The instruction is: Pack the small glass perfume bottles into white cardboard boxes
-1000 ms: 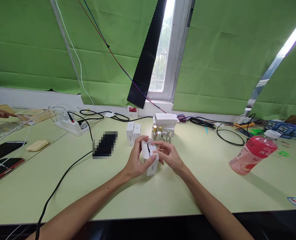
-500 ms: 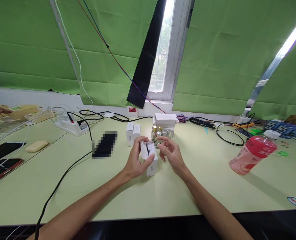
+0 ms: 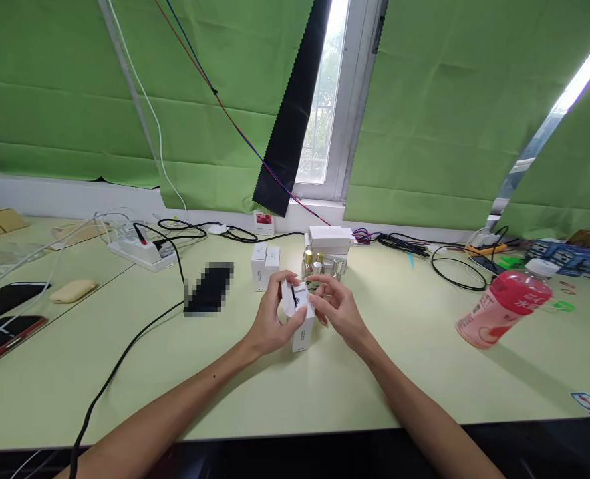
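Note:
My left hand (image 3: 272, 319) is wrapped around a small white box (image 3: 302, 337), thumb on its near side and fingers behind. The box stands upright on the table, with its top flap (image 3: 289, 298) raised at the left and a dark line and mark at the opening. At the box's upper right edge are the thumb and bent fingers of my right hand (image 3: 342, 309); some fingertips are hidden behind it. Just beyond, several small glass bottles (image 3: 317, 267) with gold and silver caps stand close together.
Two white boxes (image 3: 259, 269) stand behind my left hand. More white boxes (image 3: 330, 236) are stacked behind the bottles. A pink drink bottle (image 3: 507, 303) is at the right. A pixelated dark object (image 3: 209, 289), a power strip (image 3: 142, 253), phones (image 3: 10, 338) and black cables lie leftward.
My right hand has moved slightly left onto the top edge of the box. My left hand keeps its hold. Another person's hand at the far left has left the view, along with a yellowish box.

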`<state>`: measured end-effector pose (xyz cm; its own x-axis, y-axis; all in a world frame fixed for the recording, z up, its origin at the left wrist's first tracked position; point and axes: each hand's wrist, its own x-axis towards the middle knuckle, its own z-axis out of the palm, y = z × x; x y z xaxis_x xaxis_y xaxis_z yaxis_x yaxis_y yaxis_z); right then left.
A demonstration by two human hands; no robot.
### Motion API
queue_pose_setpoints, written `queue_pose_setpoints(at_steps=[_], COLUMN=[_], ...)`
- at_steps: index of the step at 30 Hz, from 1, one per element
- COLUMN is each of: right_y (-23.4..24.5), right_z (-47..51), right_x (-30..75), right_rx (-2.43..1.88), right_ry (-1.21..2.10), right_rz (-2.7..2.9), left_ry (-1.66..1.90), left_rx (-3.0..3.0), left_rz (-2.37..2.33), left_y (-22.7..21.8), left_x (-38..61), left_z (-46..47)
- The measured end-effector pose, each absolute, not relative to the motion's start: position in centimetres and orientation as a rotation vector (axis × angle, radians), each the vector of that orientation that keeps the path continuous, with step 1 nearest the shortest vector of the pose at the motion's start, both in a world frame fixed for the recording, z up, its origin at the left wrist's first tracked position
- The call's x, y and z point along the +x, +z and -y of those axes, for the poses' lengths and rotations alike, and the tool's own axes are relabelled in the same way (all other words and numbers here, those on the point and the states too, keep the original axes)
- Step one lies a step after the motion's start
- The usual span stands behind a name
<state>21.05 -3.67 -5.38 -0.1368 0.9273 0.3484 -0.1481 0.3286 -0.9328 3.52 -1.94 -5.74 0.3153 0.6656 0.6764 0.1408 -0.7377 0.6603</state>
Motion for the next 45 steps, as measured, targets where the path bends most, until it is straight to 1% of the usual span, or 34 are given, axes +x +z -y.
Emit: queue_pose_setpoints(at_steps=[26, 45], right_y=[-5.29, -5.75], right_z=[3.84, 3.49], right_x=[21.00, 20.80], right_rx=[-0.833, -0.841], right_ry=[1.131, 1.080], right_rz=[1.414, 1.370], left_ry=[1.322, 1.246], left_rx=[2.044, 2.098], left_rz=[-0.743, -0.775], left_y=[-5.49, -5.04], left_x=[3.65, 3.41], left_z=[2.11, 2.29])
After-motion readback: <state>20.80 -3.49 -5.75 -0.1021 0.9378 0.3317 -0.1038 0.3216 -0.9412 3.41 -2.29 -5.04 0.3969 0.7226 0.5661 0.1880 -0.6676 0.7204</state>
